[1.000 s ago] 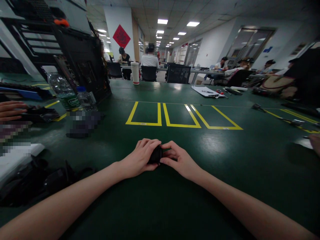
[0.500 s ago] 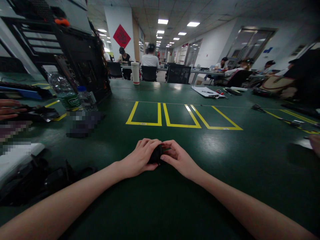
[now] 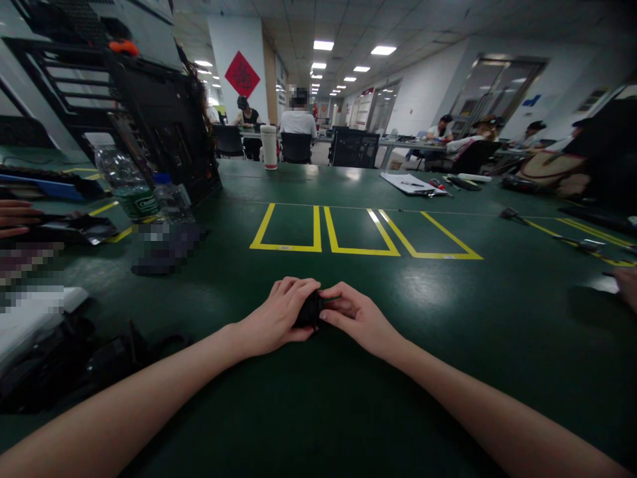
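Observation:
A small black rounded object (image 3: 309,311) with a raised rim on its right side rests on or just above the green table, and its kind is not clear. My left hand (image 3: 281,312) is wrapped over it from the left, fingers on top and thumb low at the front. From the right, my right hand (image 3: 355,315) pinches its rim between thumb and fingertips. Most of the object is hidden behind my left fingers.
Yellow tape outlines (image 3: 286,248) mark the green table ahead. Left stand a large bottle (image 3: 124,176), a smaller blue-capped bottle (image 3: 172,199) and black gear (image 3: 107,358). A clipboard (image 3: 411,184) lies at the back right. Other people's hands (image 3: 17,216) show at both sides.
My right fingers have shifted very slightly at the object's rim. My left hand keeps its hold, and the object stays in nearly the same spot.

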Available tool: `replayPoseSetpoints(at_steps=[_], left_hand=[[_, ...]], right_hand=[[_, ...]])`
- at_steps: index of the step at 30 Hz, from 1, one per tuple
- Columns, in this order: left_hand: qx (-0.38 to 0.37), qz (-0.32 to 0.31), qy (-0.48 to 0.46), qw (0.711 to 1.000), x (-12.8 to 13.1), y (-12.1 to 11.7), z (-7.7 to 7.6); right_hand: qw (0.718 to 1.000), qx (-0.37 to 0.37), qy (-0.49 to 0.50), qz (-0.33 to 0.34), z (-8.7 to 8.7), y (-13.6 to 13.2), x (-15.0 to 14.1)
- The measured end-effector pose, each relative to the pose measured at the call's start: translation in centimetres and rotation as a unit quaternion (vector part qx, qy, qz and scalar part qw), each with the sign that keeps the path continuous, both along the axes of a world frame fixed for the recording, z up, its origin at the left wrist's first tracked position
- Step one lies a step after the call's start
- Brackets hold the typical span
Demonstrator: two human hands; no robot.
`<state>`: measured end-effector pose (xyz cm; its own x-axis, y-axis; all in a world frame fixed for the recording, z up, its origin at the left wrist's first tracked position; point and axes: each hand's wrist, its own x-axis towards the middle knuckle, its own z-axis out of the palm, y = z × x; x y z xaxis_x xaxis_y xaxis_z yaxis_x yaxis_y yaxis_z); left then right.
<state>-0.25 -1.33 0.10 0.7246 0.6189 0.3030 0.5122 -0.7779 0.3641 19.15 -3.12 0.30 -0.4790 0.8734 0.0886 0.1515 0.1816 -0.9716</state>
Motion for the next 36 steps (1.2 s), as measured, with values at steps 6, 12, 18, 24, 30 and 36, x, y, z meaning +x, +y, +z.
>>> replayPoseSetpoints(at_steps=[6,12,18,24,30,36], left_hand=[[-0.018,-0.004,0.011,1.000,-0.02,-0.23,0.65],[-0.007,-0.001,-0.003,1.000,-0.03,-0.01,0.15],[0.003,0.000,-0.010,1.000,0.12,0.16,-0.24],[-0.007,0.000,-0.001,1.000,0.09,0.09,0.03],[-0.007,-0.004,0.002,1.000,-0.03,0.02,0.09],[-0.006,-0.002,-0.001,1.000,-0.07,0.09,0.04]], right_hand=[[1.000,-0.013,0.001,0.003,0.17,0.15,-0.09],[0.996,0.077,-0.051,-0.015,0.09,-0.21,0.01],[0.995,0.095,-0.037,-0.017,-0.03,-0.10,-0.08],[0.998,0.042,-0.024,-0.035,-0.04,0.04,-0.18],[0.999,0.030,-0.030,-0.019,-0.11,0.01,-0.09],[0.998,0.059,-0.033,-0.021,-0.10,-0.11,-0.04]])
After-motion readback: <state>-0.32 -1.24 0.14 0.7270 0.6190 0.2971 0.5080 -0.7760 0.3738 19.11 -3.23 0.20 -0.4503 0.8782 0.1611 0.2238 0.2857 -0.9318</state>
